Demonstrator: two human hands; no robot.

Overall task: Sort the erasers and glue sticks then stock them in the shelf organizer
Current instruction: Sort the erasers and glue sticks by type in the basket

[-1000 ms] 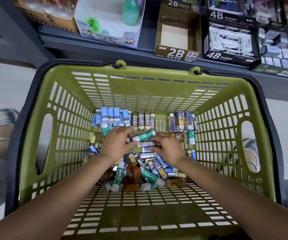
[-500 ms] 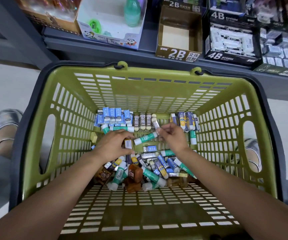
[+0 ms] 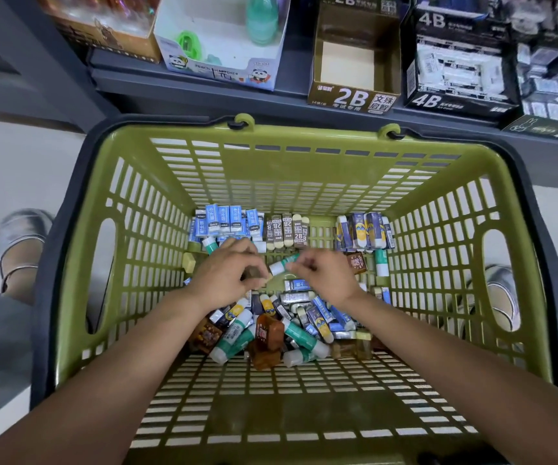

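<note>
Green slotted basket (image 3: 130, 250) surrounds the fingers (image 3: 244, 250) on all sides, black handle (image 3: 69, 196) folded down around its rim. Well beyond the fingertips, up and slightly left: white panda-print sharpener box (image 3: 224, 67), green sharpener (image 3: 186, 40) and teal bottle (image 3: 261, 18) inside it. Left of that, a brown printed box (image 3: 103, 25), blurred. Silver shoes on pale floor (image 3: 19, 162), one far left of the fingers (image 3: 19, 243), one far right (image 3: 502, 297).
</note>
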